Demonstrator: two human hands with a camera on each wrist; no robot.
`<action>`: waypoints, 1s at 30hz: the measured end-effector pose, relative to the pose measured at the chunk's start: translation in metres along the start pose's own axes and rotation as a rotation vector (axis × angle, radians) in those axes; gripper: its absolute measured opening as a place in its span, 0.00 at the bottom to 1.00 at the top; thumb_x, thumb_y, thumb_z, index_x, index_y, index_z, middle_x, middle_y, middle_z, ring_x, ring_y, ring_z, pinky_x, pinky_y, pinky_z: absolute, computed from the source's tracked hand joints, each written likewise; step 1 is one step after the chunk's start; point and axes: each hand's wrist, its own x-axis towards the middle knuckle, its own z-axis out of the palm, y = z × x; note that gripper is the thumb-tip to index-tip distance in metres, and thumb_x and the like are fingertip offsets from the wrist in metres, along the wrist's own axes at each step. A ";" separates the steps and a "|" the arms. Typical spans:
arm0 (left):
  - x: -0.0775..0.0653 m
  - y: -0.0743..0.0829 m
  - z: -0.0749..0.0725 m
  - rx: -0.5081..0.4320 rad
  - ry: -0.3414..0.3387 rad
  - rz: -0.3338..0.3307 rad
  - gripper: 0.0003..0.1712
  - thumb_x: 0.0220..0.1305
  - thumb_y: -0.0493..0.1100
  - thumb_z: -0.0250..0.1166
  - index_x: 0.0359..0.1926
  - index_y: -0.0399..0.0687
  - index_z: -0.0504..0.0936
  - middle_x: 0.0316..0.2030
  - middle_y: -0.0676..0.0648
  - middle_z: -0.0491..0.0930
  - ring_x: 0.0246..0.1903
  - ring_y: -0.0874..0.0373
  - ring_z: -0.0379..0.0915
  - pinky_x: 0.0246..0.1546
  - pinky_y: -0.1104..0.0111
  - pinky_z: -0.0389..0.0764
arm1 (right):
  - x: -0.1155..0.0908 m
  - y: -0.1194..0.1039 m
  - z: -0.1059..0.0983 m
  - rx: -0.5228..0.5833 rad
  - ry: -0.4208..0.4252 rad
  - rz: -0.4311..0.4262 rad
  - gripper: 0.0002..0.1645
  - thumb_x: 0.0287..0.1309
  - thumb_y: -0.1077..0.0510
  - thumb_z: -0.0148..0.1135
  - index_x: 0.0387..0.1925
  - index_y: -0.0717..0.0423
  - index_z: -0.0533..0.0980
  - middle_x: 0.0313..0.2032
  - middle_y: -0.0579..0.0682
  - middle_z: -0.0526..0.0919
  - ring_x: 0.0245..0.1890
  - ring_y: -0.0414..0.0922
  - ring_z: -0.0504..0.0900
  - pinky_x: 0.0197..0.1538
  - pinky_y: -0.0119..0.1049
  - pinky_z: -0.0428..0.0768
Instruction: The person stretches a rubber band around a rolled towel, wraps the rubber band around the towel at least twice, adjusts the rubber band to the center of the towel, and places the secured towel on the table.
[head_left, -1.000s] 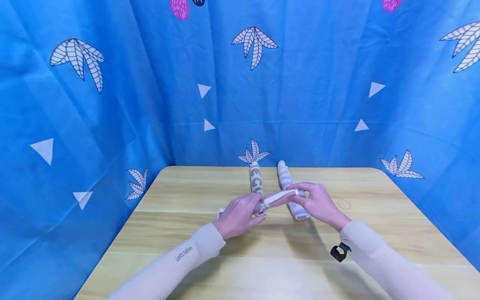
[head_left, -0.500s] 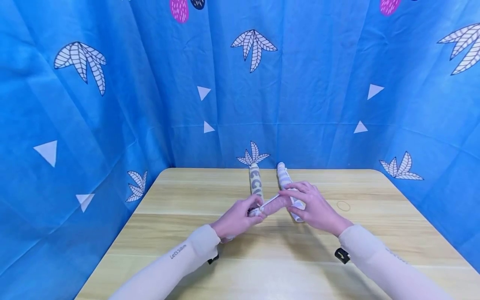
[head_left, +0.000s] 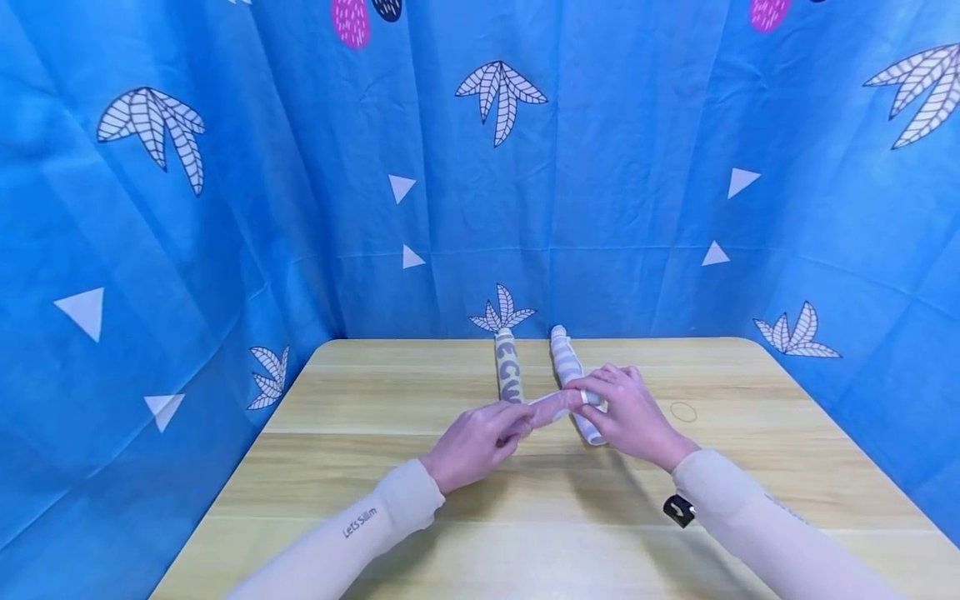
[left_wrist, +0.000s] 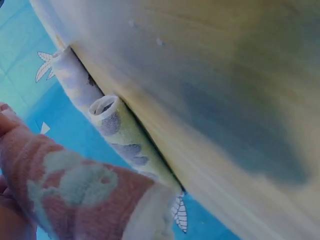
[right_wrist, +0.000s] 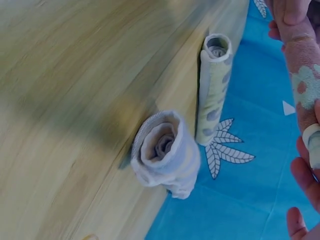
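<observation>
One pink rolled towel (head_left: 550, 409), pinched above the table (head_left: 525, 542) by your left hand (head_left: 474, 443) and right hand (head_left: 632, 418), should handle light, soft and non-slip, best held near both ends against unrolling.

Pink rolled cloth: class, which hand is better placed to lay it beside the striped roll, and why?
Probably the right hand. It grips the pink rolled cloth near one end and, in the head view, appears nearer the striped roll; the left hand sits farther away, by the grey-patterned roll.
</observation>
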 end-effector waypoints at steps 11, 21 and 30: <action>-0.001 -0.001 0.002 0.058 -0.021 0.004 0.09 0.61 0.39 0.70 0.42 0.52 0.80 0.36 0.54 0.79 0.32 0.66 0.75 0.36 0.77 0.81 | 0.002 -0.004 0.003 -0.008 -0.022 0.023 0.18 0.51 0.57 0.74 0.47 0.47 0.85 0.39 0.46 0.88 0.41 0.43 0.79 0.51 0.47 0.65; -0.001 -0.011 0.002 0.176 0.063 0.054 0.11 0.59 0.44 0.73 0.31 0.53 0.76 0.31 0.55 0.78 0.27 0.66 0.73 0.29 0.77 0.78 | 0.004 -0.001 -0.003 0.094 -0.076 0.182 0.19 0.55 0.54 0.73 0.50 0.51 0.85 0.46 0.50 0.89 0.49 0.50 0.82 0.56 0.51 0.63; 0.003 -0.005 -0.001 -0.056 -0.104 -0.182 0.14 0.64 0.45 0.71 0.46 0.55 0.75 0.30 0.57 0.76 0.26 0.65 0.71 0.27 0.76 0.74 | 0.003 -0.001 -0.006 0.239 -0.159 0.282 0.22 0.58 0.54 0.71 0.56 0.48 0.82 0.53 0.52 0.86 0.52 0.51 0.80 0.57 0.57 0.72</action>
